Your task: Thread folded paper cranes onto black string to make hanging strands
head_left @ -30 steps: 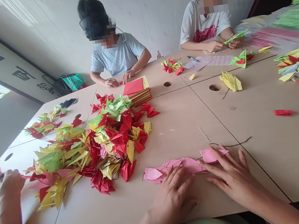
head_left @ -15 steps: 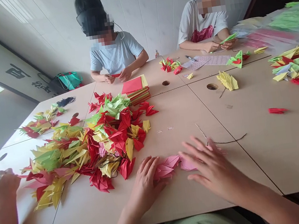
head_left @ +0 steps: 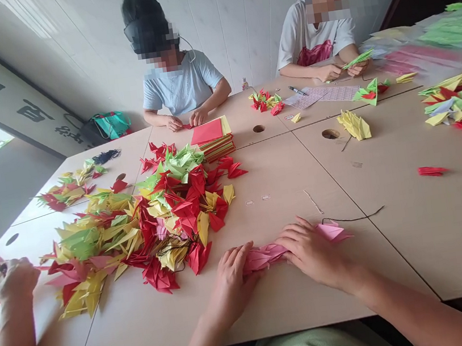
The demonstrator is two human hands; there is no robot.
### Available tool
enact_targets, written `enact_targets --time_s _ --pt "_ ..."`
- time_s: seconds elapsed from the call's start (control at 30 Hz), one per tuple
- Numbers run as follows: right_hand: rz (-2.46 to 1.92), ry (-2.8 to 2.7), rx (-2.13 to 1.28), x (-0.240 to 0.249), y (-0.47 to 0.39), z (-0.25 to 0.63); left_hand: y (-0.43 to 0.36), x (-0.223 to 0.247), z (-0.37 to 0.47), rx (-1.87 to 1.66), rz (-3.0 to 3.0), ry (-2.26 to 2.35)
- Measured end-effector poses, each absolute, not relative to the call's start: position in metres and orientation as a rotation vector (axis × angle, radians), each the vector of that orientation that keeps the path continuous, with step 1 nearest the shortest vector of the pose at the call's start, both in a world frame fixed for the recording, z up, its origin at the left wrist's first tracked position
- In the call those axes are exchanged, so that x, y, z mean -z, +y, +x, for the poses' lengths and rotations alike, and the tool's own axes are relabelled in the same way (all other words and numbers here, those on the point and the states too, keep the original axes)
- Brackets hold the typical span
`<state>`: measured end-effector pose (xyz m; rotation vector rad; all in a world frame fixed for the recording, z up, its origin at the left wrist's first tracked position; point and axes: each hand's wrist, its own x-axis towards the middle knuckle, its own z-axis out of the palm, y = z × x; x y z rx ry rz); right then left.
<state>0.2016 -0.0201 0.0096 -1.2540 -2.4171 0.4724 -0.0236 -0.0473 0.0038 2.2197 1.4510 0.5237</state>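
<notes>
Near the front of the table, a row of pink folded paper cranes [head_left: 264,255] lies between my hands. My left hand [head_left: 234,281] closes round the row's left end. Over its middle, my right hand [head_left: 310,248] is wrapped with the fingers together, hiding part of the paper. Past that hand the row's right end [head_left: 332,231] shows. A black thread [head_left: 357,217] runs from there across the table. Just beyond my right hand lies a short pale strand [head_left: 313,201].
A big heap of red, yellow and green cranes [head_left: 127,227] covers the table's left. Behind it stands a stack of square paper [head_left: 208,133]. A neighbour's hands [head_left: 11,278] work at far left, and two people sit opposite. A red folded piece [head_left: 432,170] lies at right.
My right hand has come down from spread fingers above the row to a closed grip on it. The left hand stays at the left end. The whole view has shifted slightly.
</notes>
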Motion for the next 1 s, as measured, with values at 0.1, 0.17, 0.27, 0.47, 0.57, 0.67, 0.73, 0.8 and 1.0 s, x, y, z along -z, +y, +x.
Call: enact_targets --time_s 0.1,0.17,0.27,0.47,0.57,0.67,0.73,0.8,1.0 --pt "-1.274 -2.43 -0.381 -0.013 -0.026 0.207 -0.046 -0.001 -0.021 -0.523 2.246 1.427" --pt "-1.227 -2.481 -0.331 -0.015 -0.03 0.206 -0.046 0.0 -0.021 -0.531 2.267 1.402" --pt "-1.1 -2.596 -0.363 -0.015 -0.035 0.199 -0.047 0.0 -0.024 -0.541 2.284 1.392" --pt "-1.095 -2.683 -0.513 -0.006 -0.032 0.2 -0.051 0.002 -0.04 -0.544 2.259 1.457" --pt "-1.105 -2.668 -0.515 -0.003 -0.031 0.206 -0.052 0.004 -0.047 -0.572 2.245 1.496" --pt "-1.092 -2.638 -0.436 -0.001 -0.034 0.209 -0.053 0.004 -0.049 -0.569 2.251 1.521" --pt "-1.073 -2.63 -0.349 -0.001 -0.037 0.211 -0.054 0.001 -0.048 -0.576 2.277 1.52" --pt "-1.047 -2.636 -0.245 -0.003 -0.04 0.215 -0.057 -0.002 -0.047 -0.584 2.325 1.504" --pt "-1.079 -2.555 0.077 -0.002 -0.047 0.245 -0.067 -0.007 -0.042 -0.528 2.417 1.512"
